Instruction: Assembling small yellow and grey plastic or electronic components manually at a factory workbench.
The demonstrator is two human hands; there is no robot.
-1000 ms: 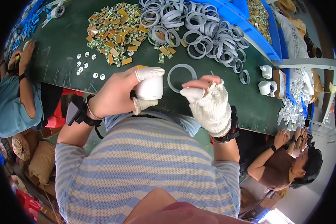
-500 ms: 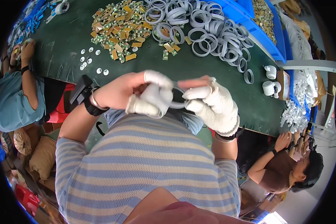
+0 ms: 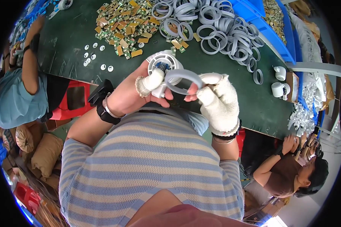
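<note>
My left hand (image 3: 129, 90), with fabric covers on some of its fingers, grips a round white plastic housing (image 3: 163, 56). The housing's open face is turned up and shows a blue part (image 3: 162, 66) inside. My right hand (image 3: 221, 102), in a cream knitted glove with some fingertips bare, pinches a grey ring (image 3: 182, 73) by its right side. The ring is tilted beside the housing and overlaps its right edge in view; whether they touch I cannot tell.
Beyond my hands lie a heap of small green-and-tan circuit boards (image 3: 127, 26), many grey rings (image 3: 231, 41) and several white discs (image 3: 93, 56). Two white housings (image 3: 279, 90) stand right, near blue bins (image 3: 267, 28). Co-workers sit at both sides of the green table (image 3: 68, 41).
The white housing has turned so that its open face and blue part now show. The grey ring has come up and tilted beside it. The left co-worker's arm has reached farther forward.
</note>
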